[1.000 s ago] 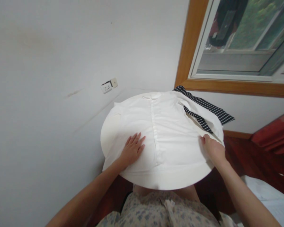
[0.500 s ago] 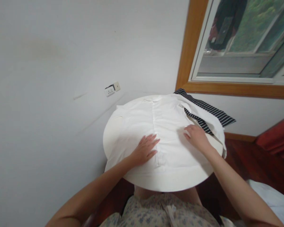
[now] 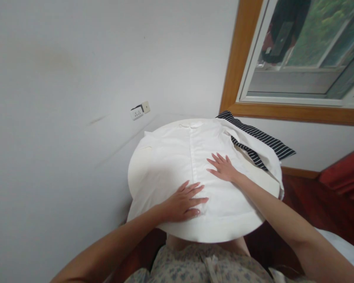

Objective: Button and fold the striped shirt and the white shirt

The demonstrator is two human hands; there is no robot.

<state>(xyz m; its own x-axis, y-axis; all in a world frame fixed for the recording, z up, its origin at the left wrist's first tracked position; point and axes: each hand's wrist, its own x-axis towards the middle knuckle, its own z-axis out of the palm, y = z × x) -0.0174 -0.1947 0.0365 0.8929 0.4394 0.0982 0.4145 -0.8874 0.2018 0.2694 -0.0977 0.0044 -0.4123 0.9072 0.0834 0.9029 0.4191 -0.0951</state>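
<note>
A white shirt [image 3: 177, 153] lies spread front side up on a round white table [image 3: 209, 232], its collar at the far edge and its button placket running towards me. My left hand [image 3: 183, 202] rests flat with fingers spread near the lower end of the placket. Further up and to the right, my right hand [image 3: 222, 168] lies on the shirt's right half, fingers apart. The sleeve [image 3: 261, 146] on the right hangs over the table's edge. Under it, a black-and-white striped cloth [image 3: 268, 139] sticks out past the rim.
A white wall [image 3: 76, 98] with a power socket [image 3: 137, 113] stands close on the left and behind the table. At the upper right is a wood-framed window [image 3: 283, 109]. A red curtain [image 3: 345, 173] hangs at the right, and white fabric [image 3: 342, 247] lies low at the right.
My right hand has moved left across the shirt, away from the sleeve, and its fingers have spread. My left hand has slid a little towards me along the placket.
</note>
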